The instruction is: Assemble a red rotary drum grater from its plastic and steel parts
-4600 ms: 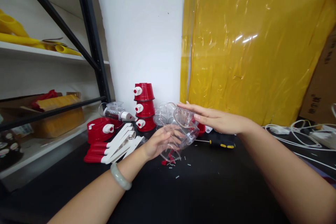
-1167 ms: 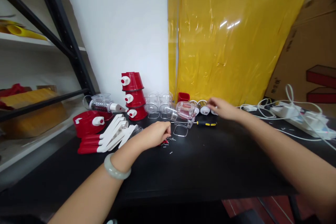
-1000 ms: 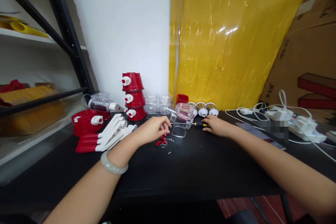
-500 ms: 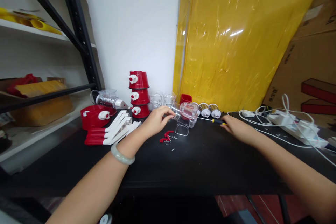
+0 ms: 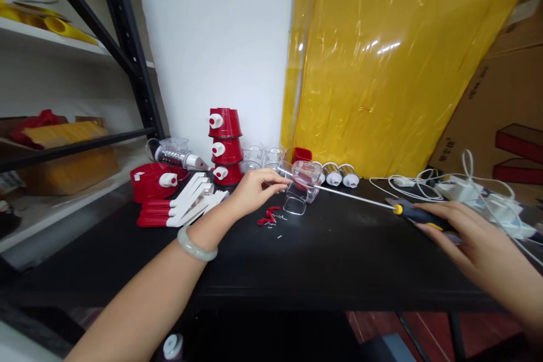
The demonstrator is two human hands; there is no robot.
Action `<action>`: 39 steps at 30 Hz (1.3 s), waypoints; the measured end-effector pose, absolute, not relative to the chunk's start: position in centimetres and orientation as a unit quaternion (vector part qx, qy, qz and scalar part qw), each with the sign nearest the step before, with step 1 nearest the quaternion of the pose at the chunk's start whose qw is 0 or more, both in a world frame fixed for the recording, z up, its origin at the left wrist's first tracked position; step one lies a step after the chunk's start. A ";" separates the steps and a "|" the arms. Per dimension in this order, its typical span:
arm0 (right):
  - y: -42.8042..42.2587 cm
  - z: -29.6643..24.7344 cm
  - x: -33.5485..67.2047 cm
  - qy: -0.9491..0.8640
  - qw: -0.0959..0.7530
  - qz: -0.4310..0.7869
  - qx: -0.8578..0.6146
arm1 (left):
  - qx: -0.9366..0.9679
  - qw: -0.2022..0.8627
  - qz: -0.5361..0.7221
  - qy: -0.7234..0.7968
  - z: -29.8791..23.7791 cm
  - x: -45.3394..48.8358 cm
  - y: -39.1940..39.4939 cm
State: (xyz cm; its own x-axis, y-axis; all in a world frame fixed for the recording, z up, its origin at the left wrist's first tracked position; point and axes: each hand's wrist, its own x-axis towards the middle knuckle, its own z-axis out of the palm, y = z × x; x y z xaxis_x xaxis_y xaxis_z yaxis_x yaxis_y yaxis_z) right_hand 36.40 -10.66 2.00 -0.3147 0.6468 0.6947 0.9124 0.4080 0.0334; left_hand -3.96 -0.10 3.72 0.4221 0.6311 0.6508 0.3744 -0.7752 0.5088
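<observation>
My right hand [image 5: 475,240] grips the black and yellow handle of a long screwdriver [image 5: 418,216]. Its thin metal shaft [image 5: 348,195] runs left across the black table toward a clear plastic housing [image 5: 302,178]. My left hand [image 5: 254,189], with a pale green bangle on the wrist, has its fingers curled lightly against the left side of that housing. Small red bits [image 5: 267,216] and tiny white fragments lie just below the left hand.
Stacked red cups with white knobs [image 5: 224,144], a red base [image 5: 155,181], red and white handles [image 5: 182,209], clear cups [image 5: 263,155] and gold-banded drums [image 5: 339,174] line the back. White cables and a power strip [image 5: 479,192] lie right. Shelving stands left, yellow plastic sheet behind.
My right hand grasped the screwdriver near the housing and drew it out to the right. My left hand moved from the red bits up to the clear housing.
</observation>
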 end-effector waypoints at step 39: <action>-9.1 1.5 33.4 -0.795 0.257 -0.312 -0.452 | 0.811 0.204 0.449 0.315 3.8 -3.8 -0.6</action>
